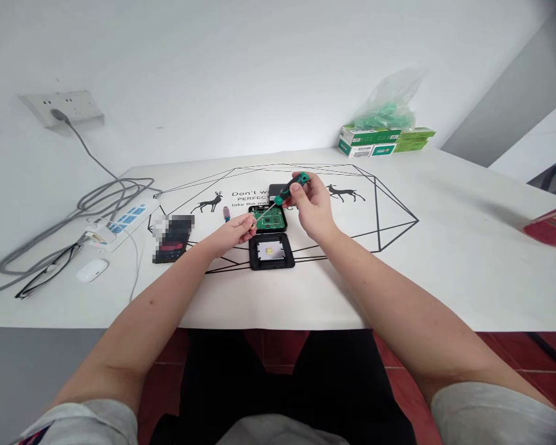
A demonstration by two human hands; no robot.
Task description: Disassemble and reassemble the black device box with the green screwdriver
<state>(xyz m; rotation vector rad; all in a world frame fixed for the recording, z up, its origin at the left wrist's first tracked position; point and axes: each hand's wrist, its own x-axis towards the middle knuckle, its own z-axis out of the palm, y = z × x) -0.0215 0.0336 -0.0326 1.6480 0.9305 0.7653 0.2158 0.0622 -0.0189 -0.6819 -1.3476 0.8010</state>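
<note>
My right hand (314, 207) grips the green and black handle of a screwdriver (287, 189), its thin shaft slanting down and left. My left hand (235, 235) is closed, fingertips pinched at the screwdriver's tip; anything small between them cannot be made out. Just beneath lies a green circuit board (272, 219) in a black case. Nearer to me is a black cover (284, 263) with a silver plate and a yellowish square at its centre. Behind the board, a dark flat object (274, 190) is partly hidden by the screwdriver. A small screwdriver (227, 214) lies left of the board.
On the left are a dark phone-like object (173, 238), a power strip (132, 217) with looped grey cable, glasses (46, 277) and a white earphone case (92, 271). Green and white boxes (369, 137) under a plastic bag (391, 102) stand back right. A red package (553, 227) lies far right.
</note>
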